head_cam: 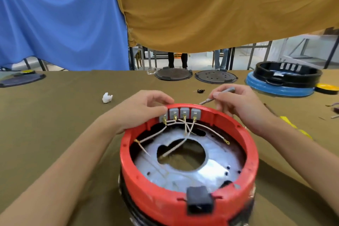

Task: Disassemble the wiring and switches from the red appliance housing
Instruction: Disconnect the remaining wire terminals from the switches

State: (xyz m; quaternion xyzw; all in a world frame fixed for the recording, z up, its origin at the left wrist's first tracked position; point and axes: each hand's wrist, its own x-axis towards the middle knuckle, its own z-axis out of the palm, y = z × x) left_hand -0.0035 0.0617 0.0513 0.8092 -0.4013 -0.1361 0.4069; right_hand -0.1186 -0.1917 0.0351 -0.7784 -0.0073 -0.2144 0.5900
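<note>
The round red appliance housing [189,185] lies open-side up on the olive cloth in front of me. Several grey switches [180,113] sit in a row inside its far rim, and white wires [185,128] with brass terminals run from them over the silver inner plate [212,169]. My left hand [141,108] grips the far-left rim, thumb against the leftmost switch. My right hand [242,104] pinches a thin grey metal tool [216,95] whose tip points at the rim beside the rightmost switch.
A black clip [200,201] sits on the near rim. On the table lie a white crumpled scrap [107,97], two dark round lids [173,74] [216,76], a black-and-blue housing [282,80] at right, small black part [200,90], and a yellow object [293,126] under my right forearm.
</note>
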